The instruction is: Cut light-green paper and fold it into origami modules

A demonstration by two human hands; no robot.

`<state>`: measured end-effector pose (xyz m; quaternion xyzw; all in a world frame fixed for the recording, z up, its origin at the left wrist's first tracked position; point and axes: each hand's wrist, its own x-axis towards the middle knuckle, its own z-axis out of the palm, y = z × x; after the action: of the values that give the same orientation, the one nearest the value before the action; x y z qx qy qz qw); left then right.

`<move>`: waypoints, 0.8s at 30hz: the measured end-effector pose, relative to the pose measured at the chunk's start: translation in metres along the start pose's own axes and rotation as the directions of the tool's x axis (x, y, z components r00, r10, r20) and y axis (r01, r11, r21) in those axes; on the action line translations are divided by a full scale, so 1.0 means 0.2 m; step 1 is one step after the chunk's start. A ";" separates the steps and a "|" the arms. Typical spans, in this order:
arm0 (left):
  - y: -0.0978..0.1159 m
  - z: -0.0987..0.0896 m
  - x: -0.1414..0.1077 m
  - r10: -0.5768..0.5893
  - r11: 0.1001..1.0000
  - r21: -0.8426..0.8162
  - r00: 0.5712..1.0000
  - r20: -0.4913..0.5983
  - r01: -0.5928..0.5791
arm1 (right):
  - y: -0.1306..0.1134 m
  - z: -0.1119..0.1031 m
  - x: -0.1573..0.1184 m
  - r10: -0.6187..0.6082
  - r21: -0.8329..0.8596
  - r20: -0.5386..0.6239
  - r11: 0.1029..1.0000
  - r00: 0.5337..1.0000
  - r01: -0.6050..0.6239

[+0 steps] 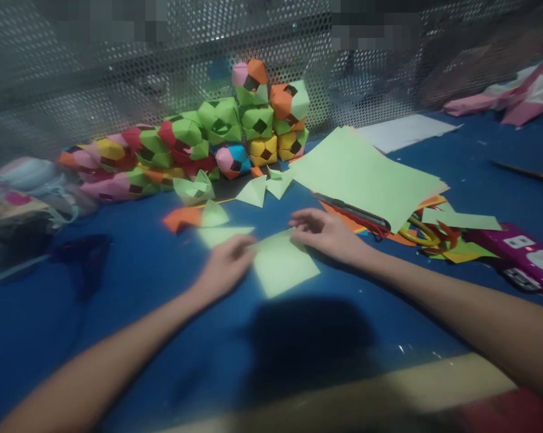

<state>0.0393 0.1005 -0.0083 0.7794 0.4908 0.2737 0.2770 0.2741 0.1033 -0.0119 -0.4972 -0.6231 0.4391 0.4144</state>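
Note:
A pale green paper square (285, 264) lies on the blue tabletop between my two hands. My left hand (228, 264), a little blurred, has its thumb and fingers closed at the paper's upper left corner. At the upper right corner, my right hand (323, 233) touches the sheet with its thumb side, fingers loosely curled and apart. Just behind my left hand is another light green sheet (219, 236). Beyond it sit an orange folded piece (181, 220) and several folded green pieces (254, 192).
Colourful folded paper balls (219, 120) are stacked along a perforated metal panel (365, 66). Right of centre lies a stack of green paper (356, 171) with a black cutter (352, 209) at its front edge. Scissors (422, 231) with yellow handles and a purple box (519, 249) are farther right.

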 end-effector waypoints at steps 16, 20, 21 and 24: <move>0.02 0.03 -0.03 0.065 0.996 0.051 0.996 0.057 -0.068 | -0.01 0.05 -0.05 -0.363 -0.301 -0.095 0.898 0.927 0.321; 0.00 0.04 -0.03 0.108 0.989 0.092 0.992 0.069 -0.114 | 0.01 0.03 -0.05 -0.603 -0.439 0.079 0.694 0.794 0.571; 0.00 0.04 -0.03 0.122 0.986 0.107 0.990 0.068 -0.129 | 0.01 0.03 -0.05 -0.646 -0.466 0.135 0.628 0.752 0.623; -0.01 0.04 -0.02 0.155 0.977 0.141 0.986 0.061 -0.162 | -0.02 0.02 -0.08 -0.720 -0.517 0.310 0.420 0.621 0.746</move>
<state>0.0411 0.0964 -0.0157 0.8408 0.4386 0.2391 0.2089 0.2724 0.0870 -0.0112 -0.2706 -0.8890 0.0021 0.3695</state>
